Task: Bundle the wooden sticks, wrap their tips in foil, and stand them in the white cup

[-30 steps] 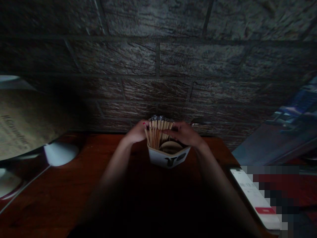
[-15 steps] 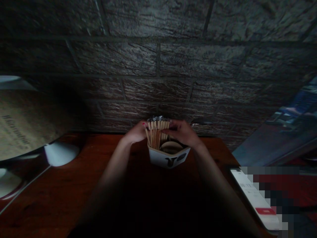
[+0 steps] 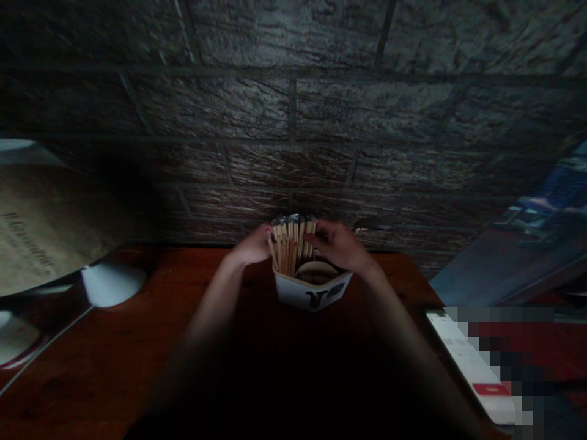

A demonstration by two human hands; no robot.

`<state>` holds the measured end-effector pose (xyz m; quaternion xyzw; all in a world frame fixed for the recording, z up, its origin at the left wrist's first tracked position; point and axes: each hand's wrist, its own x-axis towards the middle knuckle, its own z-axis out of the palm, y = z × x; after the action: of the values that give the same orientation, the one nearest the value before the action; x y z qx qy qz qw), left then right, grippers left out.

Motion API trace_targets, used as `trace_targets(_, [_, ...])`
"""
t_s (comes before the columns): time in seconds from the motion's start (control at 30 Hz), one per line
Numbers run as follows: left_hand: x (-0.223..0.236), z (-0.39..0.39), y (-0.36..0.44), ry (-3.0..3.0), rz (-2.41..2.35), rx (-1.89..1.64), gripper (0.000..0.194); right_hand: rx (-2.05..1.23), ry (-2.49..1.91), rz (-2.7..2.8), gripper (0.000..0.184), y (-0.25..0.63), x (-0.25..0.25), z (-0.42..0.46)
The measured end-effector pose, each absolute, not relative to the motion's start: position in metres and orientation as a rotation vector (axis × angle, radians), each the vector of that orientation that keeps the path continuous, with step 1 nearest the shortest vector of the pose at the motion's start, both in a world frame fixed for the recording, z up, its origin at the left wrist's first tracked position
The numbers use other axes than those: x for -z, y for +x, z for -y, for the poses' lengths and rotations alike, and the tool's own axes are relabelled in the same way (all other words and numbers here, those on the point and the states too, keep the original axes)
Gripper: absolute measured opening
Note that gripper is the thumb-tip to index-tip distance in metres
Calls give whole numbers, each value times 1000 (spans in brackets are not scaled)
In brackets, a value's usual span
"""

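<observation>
A white square holder (image 3: 312, 294) with a dark mark on its front stands at the back of the reddish wooden table (image 3: 137, 354), against the brick wall. A bundle of thin wooden sticks (image 3: 290, 247) stands upright in its left side, with something crinkled and silvery behind them. My left hand (image 3: 251, 247) curls against the left of the bundle. My right hand (image 3: 338, 244) presses its fingers on the right of the sticks, fingertips at their tops. A round pale thing lies inside the holder, partly hidden.
A brown paper sheet with print (image 3: 41, 232) and a white lamp base (image 3: 112, 282) sit at the left. A lit phone (image 3: 474, 363) lies at the right beside a blurred patch. A dark brick wall (image 3: 293, 122) closes the back.
My right fingertips have slid a little up and left along the stick tops, squeezing the bundle narrower. The left hand and the holder have stayed put.
</observation>
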<state>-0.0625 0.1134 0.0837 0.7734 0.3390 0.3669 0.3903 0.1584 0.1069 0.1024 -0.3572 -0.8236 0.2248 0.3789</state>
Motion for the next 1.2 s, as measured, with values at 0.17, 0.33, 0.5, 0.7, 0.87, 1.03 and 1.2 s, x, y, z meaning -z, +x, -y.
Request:
trace_targets(0.17, [-84, -114, -64, 2001, -902, -928, 22, -586, -927, 2113, 18, 156, -101, -106])
trace_targets(0.33, [-87, -112, -62, 2010, -904, -912, 22, -599, -961, 2110, 16, 154, -103, -103])
trace_targets(0.5, [-85, -114, -66, 2044, -876, -886, 25, -504, -896, 2101, 16, 156, -106, -102])
trace_targets(0.7, [-82, -117, -67, 2016, -886, -927, 24, -504, -923, 2143, 15, 154, -104, -103])
trace_targets(0.87, [-84, -115, -63, 1975, -857, -947, 25, -542, -927, 2108, 14, 154, -99, -107])
trace_targets(1.03, [-83, -115, -64, 1961, -846, -924, 27, -577, -906, 2100, 15, 154, -100, -106])
trace_targets(1.2, [-84, -113, -63, 1923, -839, -924, 28, -640, -938, 2078, 14, 153, -100, -105])
